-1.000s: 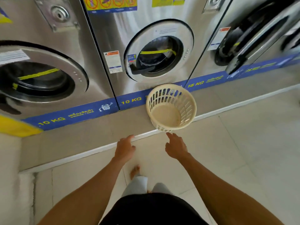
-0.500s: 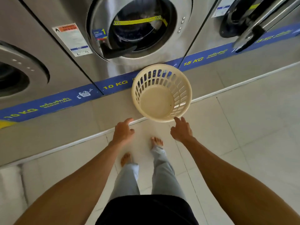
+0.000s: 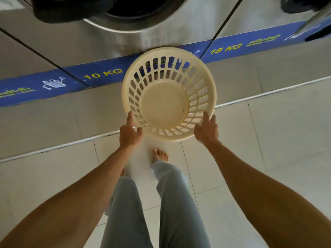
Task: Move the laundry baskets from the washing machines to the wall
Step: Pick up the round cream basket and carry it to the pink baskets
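Both hands at the cream basket (image 3: 165,104) rim below the washing machine (image 3: 125,33): left hand (image 3: 129,133) grip spread, thumb touching; right hand (image 3: 206,130) fingers spread against the wall.

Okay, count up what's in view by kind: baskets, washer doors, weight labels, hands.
Laundry basket: 1
Washer doors: 2 (middle, right)
Weight labels: 2 (10 KG, 15 KG)
Hands: 2 (left hand, right hand)
Total: 7

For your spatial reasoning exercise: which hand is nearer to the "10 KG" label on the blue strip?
Left. The left hand is at the laundry basket's near-left rim, below the "10 KG" label; the right hand is across the basket.
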Available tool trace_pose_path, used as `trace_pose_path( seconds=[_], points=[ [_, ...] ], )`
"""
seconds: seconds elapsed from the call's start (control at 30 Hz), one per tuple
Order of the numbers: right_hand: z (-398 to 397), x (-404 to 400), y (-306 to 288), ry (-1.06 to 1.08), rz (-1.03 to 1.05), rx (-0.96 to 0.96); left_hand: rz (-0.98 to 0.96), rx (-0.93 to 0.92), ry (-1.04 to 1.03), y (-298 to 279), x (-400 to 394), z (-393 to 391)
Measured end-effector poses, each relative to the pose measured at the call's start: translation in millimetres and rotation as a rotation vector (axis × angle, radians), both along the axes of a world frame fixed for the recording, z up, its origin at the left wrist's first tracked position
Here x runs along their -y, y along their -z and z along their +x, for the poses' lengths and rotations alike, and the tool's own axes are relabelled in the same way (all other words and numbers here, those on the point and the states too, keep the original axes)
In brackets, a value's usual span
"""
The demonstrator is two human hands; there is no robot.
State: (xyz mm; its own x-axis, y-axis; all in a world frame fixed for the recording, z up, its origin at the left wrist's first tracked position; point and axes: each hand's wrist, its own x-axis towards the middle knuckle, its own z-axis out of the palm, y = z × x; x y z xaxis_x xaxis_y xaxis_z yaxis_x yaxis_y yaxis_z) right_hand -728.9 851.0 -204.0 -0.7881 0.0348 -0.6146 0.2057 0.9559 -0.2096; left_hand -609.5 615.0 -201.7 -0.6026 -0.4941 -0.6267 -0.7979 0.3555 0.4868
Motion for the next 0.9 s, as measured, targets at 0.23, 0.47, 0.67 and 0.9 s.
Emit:
trace_pose_path(
  seconds=[0.23, 0.47, 0.67, 0.9],
  points=[
    [-29.8, -4.0, 38.5, 0.086, -0.054, -0.140, 0.061, -0.052, -0.179, 44.1, 7.5, -24.5],
    [-5.9, 12.9, -0.1, 0.054, -0.091, -0.195, 0.172, -0.003, -0.397, 9.1, 27.1, 2.0],
    [52.0, 85.7, -64.5, -0.263, -0.011, -0.058, 0.182, 0.127, -0.564, -50.3, 52.9, 131.3],
    [164.6, 212.4, -120.3, -0.681, -0.071, 0.042, 0.248, 0.014, -1.034, -97.3, 68.6, 328.7]
  ],
)
